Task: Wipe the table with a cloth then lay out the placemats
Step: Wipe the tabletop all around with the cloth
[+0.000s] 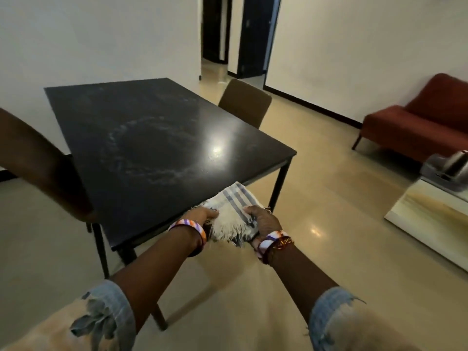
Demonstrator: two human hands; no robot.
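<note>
**Cloth Held at the Bench Edge, Wiping to Be Done**

A striped cloth (231,211) with a frayed fringe is held at the near edge of the dark bench (162,138). It is gripped by both hands. The left hand (202,216) is curled round the cloth's left side, and the right hand (262,220) is curled round its right side. The far part of the cloth lies on the bench top, and the fringe hangs off the edge toward the person.

A pale, dusty ring (149,150) can be seen in the middle of the bench. More faint marks are seen near the far side. So the wiping looks barely begun.

To do this step well, the cloth should probably be bunched into a flat pad first. Then it can be pushed out to the ring and rubbed in long, even strokes. The far marks should be reached too. Dust is best swept toward one edge, not spread around.

No placemats can be seen. No bowls, boxes or baskets are seen on the bench. At the right edge a grey tray-like thing (445,171) sits on a low pale table (428,219). It is too blurred for what is in it to be told.
</note>
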